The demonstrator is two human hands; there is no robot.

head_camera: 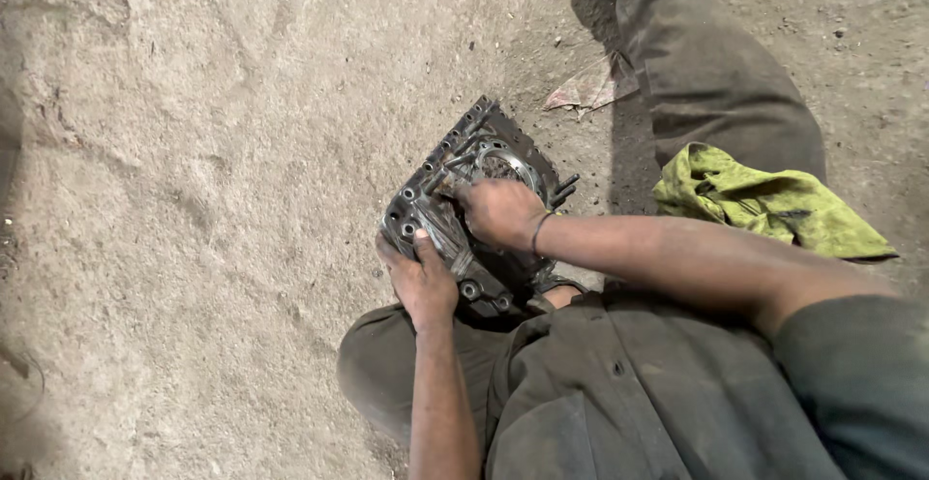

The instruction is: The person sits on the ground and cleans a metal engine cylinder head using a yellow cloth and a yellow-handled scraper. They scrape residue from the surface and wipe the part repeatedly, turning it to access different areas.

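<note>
Greasy metal engine casting (pixel 455 211) lies on dirt floor (pixel 194 199) against person's bent knee, long axis running from near-left to far-right. Left hand (pixel 422 282) clasped over near edge. Right hand (pixel 500 211) pressed on top face beside round bore, fingers curled; whether holding anything, cannot tell. Yellow-green rag (pixel 764 201) on right leg.

Both bare forearms extended forward from the torso, converging ahead of the knees. The left hand (pixel 423 282) lay lower and nearer the body, palm down, fingers curled and the thumb raised, clasped in a grip. The right hand (pixel 500 211) reached in from the right, its forearm running almost level across the view, wrist slightly bent, knuckles upward and fingers folded under. A thin dark band (pixel 536 233) circled the right wrist.
</note>
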